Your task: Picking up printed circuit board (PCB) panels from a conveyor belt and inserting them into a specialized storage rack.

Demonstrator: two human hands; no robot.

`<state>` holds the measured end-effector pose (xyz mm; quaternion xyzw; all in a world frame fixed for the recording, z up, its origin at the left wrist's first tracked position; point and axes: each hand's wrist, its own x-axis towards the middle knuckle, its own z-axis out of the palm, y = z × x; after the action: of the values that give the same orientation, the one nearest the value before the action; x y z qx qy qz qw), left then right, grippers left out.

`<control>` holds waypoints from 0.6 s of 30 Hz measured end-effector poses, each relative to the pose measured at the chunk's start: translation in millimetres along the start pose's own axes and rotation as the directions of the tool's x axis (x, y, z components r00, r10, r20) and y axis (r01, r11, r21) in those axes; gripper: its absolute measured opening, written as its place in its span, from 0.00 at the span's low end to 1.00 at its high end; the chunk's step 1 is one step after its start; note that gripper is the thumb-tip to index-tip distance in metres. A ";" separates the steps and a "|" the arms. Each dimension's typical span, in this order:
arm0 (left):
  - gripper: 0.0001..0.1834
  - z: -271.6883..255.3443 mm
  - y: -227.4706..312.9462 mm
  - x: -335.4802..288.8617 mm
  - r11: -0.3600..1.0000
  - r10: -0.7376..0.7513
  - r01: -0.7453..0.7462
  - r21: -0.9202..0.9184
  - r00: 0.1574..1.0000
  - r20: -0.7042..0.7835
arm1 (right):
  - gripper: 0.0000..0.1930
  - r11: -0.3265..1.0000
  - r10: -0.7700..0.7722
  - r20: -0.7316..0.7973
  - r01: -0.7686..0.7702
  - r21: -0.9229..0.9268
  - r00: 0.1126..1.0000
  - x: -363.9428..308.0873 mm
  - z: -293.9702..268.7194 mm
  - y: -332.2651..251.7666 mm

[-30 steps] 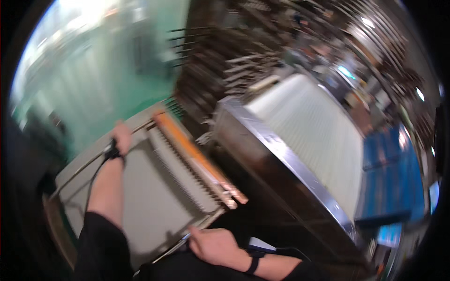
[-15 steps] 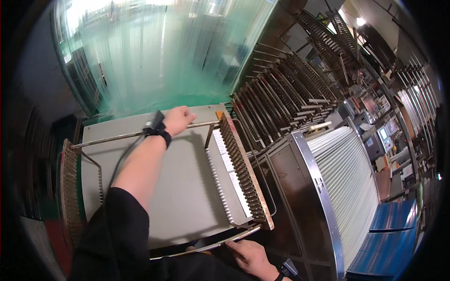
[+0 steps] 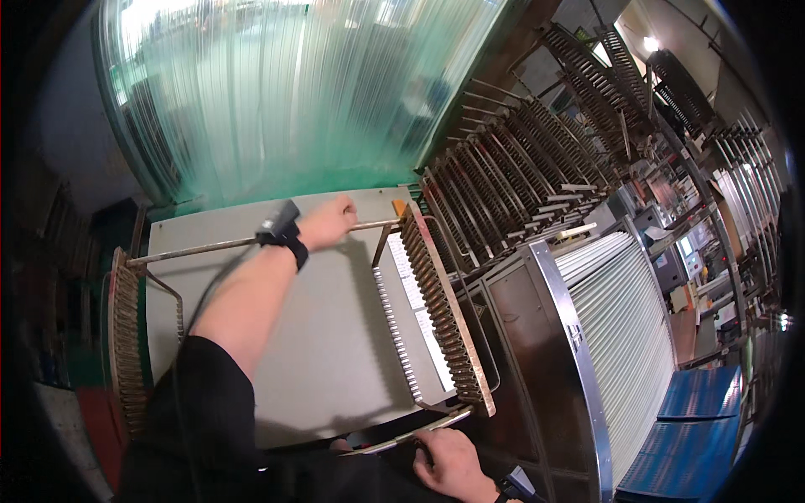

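Note:
A rusty metal rack [image 3: 444,314] with rows of slotted teeth along both sides lies on a pale grey board. My left hand [image 3: 329,223] is closed over its far crossbar, right of the middle, and that arm reaches across the rack from the lower left. Closer to me, my right hand [image 3: 453,461] is curled at the near crossbar, by its right end; some of its fingers are hidden. Dark straps with small devices sit on both wrists. Between the toothed sides shows the bare grey board [image 3: 319,327], with white paper strips [image 3: 432,335] beside the right-hand teeth.
A green-tinted strip curtain [image 3: 285,109] hangs beyond the board. Several similar rusty racks [image 3: 511,168] stand packed together at the back right. To the right is a metal-sided machine [image 3: 537,335] with a bed of pale rollers [image 3: 625,310], and blue ridged panels [image 3: 683,453] lie past it.
The view has shifted slightly. My right hand has curled in more at the near crossbar, its fingers less extended. My left hand remains on the far crossbar, and the rack has barely moved.

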<state>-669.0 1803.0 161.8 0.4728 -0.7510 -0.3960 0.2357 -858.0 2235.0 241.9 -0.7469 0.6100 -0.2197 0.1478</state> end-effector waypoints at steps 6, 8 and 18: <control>0.17 -17.2 18.1 1.7 0.995 -0.096 0.097 -0.035 0.995 0.040 | 0.14 0.984 -0.044 0.114 0.024 0.175 0.993 4.6 -14.9 9.1; 0.18 -8.7 16.3 2.7 0.998 -0.012 0.017 0.062 0.997 -0.075 | 0.06 0.965 -0.187 0.191 0.144 0.218 0.964 20.1 -29.6 12.3; 0.25 -183.7 -34.5 -187.1 0.943 0.249 -0.129 0.307 0.885 -0.393 | 0.25 0.931 0.144 -0.099 -0.101 0.351 0.985 140.2 -54.2 122.0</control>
<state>-434.5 1894.2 243.2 0.4996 -0.7712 -0.1511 0.3644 -966.4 2074.9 249.5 -0.6549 0.6155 -0.3588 0.2520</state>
